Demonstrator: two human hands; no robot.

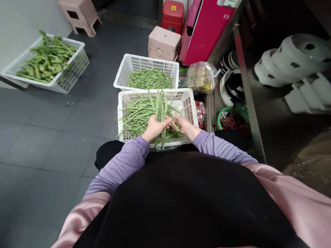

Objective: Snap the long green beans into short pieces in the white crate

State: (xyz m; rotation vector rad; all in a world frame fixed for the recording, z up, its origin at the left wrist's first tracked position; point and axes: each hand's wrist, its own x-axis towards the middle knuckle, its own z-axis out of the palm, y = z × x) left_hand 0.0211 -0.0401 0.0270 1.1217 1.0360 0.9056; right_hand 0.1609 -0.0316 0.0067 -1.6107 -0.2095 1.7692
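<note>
Gripping a bundle of long green beans point(160, 106) above the near white basket point(193, 107), the left hand point(154, 128) is clamped round the bundle's middle, while the right hand point(184, 126) pinches a few beans point(176, 127) just beside it. A light, even hold probably keeps them aligned without bruising, and working low over the basket should catch any that slip

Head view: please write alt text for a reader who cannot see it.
Left hand and right hand hold long green beans above a white basket of more beans. Beyond it sits a second basket of shorter pieces; farther left, a third basket holds thicker green vegetables.
</note>
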